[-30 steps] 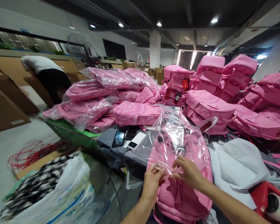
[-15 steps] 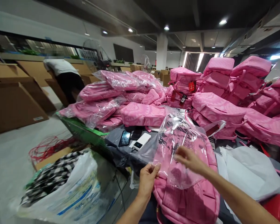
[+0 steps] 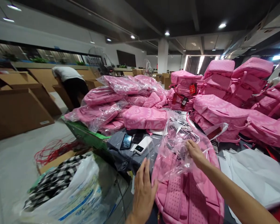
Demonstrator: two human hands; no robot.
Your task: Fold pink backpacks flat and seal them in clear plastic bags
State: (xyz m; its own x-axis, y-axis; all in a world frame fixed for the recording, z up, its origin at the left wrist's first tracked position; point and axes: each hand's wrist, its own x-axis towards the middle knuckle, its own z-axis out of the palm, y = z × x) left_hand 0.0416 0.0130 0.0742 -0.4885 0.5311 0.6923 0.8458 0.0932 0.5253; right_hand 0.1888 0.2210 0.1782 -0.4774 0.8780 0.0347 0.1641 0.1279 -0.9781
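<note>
Backpack (image 3: 189, 193) lies partly under plastic (image 3: 177, 155) the right hand (image 3: 197, 155) touches.

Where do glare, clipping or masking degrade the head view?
Head view: white glints streak the clear plastic bag over the pink backpack; same head view, the ceiling lamps and far window look blown out, and pixelation covers the bending co-worker's head.

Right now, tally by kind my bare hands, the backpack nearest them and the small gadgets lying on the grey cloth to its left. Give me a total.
Hands: 2 (left hand, right hand)
Backpack: 1
Black gadgets: 2
White gadget: 1
Total: 6
</note>
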